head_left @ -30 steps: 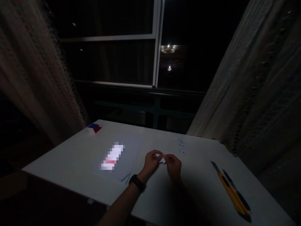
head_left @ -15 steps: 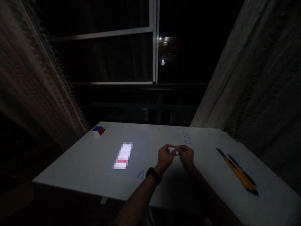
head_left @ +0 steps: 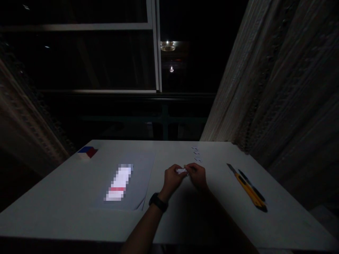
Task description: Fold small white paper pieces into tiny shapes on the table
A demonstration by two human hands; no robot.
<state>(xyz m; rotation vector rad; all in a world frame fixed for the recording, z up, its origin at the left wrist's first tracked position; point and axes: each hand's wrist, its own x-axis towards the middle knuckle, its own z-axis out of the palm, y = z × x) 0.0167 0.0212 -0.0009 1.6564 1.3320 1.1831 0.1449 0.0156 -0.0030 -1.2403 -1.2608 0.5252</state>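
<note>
Night-dim — only the white rectangular tabletop (head_left: 79,197) catches soft overhead light. The left hand (head_left: 172,178) and right hand (head_left: 197,175) cast a broad shadow nearward; the small white paper scrap (head_left: 182,170) they pinch is a pale blur. Lamp glints (head_left: 167,46) flare in the dark window pane (head_left: 106,60) — grainy edges.

Reaches in from the bottom edge of the view with both arms, converging toward the middle. Holds the left hand (head_left: 171,179) and the right hand (head_left: 198,176) close together, knuckles up, fingers curled inward, with thumb and fingertips of each pinched tight and meeting those of the other. Shows the left forearm (head_left: 143,229) bare and dimly lit, angled up to the right, wrist straight. Leaves the right forearm (head_left: 209,194) sunk in shadow, little more than an outline.
</note>
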